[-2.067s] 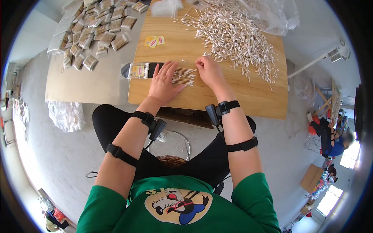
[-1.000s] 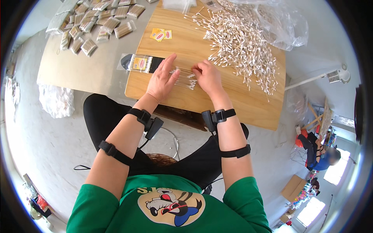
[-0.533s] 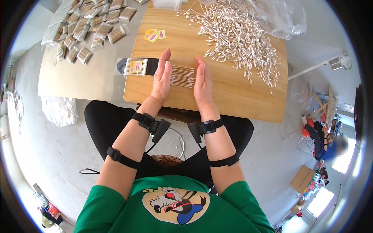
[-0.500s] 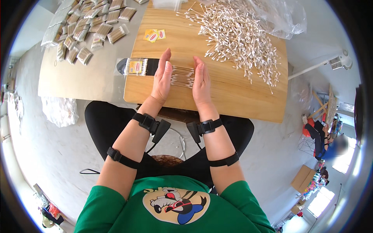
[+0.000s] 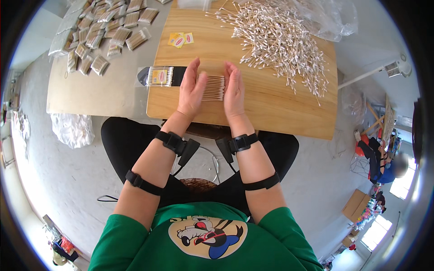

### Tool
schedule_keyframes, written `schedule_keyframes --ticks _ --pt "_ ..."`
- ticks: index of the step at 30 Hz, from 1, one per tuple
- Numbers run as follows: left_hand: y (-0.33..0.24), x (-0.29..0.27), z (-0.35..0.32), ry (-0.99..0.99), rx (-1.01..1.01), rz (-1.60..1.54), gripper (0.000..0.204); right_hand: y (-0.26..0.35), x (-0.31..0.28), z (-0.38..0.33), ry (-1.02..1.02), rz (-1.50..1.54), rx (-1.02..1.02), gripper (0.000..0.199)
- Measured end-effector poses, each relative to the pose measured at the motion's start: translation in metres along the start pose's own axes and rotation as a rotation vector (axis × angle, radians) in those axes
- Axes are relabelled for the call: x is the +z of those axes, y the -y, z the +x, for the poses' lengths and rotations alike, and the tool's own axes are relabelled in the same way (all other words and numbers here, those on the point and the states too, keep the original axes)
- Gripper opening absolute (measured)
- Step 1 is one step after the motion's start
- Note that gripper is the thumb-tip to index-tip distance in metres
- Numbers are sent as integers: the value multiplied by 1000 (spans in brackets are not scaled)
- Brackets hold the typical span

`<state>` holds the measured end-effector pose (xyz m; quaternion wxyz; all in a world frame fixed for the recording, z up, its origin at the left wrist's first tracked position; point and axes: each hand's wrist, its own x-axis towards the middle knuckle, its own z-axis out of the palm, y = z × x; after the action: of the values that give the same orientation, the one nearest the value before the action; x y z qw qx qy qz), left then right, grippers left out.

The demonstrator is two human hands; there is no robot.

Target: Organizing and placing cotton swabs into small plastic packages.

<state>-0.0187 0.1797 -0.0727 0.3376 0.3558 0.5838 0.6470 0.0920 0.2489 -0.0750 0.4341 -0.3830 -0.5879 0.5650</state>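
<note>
A small row of cotton swabs point(image 5: 213, 87) lies on the wooden board point(image 5: 271, 106) in front of me. My left hand point(image 5: 192, 88) stands on edge against the row's left ends, fingers straight. My right hand point(image 5: 233, 88) stands the same way against the right ends, so the swabs are pressed between both palms. A filled clear packet of swabs with a black strip point(image 5: 162, 76) lies just left of my left hand. A big loose heap of cotton swabs point(image 5: 276, 40) covers the far right of the board.
Several filled swab packets point(image 5: 101, 34) lie on the lower table at the far left. Two small yellow labels point(image 5: 180, 39) sit on the board's far side. Clear plastic bags point(image 5: 327, 18) lie behind the heap. A person sits at the far right point(image 5: 384, 162).
Both hands went from fingering the swabs flat on the board to standing on edge either side of the row, squeezing it together. The view shifted slightly.
</note>
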Motion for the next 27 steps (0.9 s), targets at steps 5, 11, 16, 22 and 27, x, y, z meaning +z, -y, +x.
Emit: schedule_keyframes --ticks 5,11,16,22,27 --pt "-16 -14 -9 219 296 622 96 -4 -21 -2 -130 287 53 58" --pt "-7 -20 -5 283 117 590 94 6 -27 -13 -9 115 69 59" --pt "3 -1 -3 46 53 143 59 4 -16 -10 -37 -42 -43 58" --pt "5 11 -3 -4 -8 -127 59 11 2 -14 -24 -250 -124 56" --pt "5 6 -2 44 -86 -173 60 14 -1 -13 -4 -130 -59 55"
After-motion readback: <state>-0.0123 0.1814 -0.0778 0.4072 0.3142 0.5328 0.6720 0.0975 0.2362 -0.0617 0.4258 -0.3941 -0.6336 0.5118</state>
